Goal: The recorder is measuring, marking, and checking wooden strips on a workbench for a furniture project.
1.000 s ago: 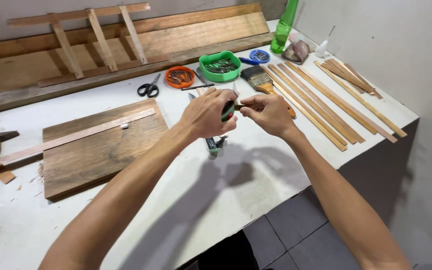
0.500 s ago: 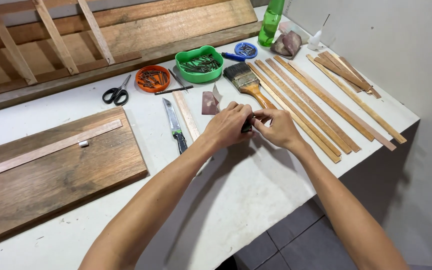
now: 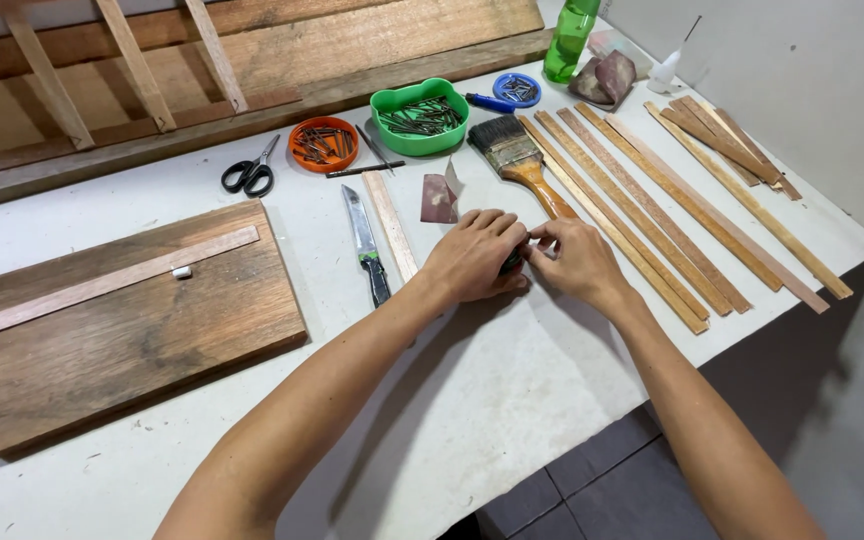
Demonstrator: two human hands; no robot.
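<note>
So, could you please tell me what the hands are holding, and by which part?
Both hands, left hand and right hand, close around a small dark-green object between the fingertips; it is mostly hidden, so its kind and the held part cannot be told.

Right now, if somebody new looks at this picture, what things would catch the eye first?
First, the two hands meeting at the middle of the white table: the left hand and right hand pinch a small dark-green object between them. To their right lies a row of long wooden strips. At the left sits a big wooden board, and a green bowl of nails stands behind.
</note>
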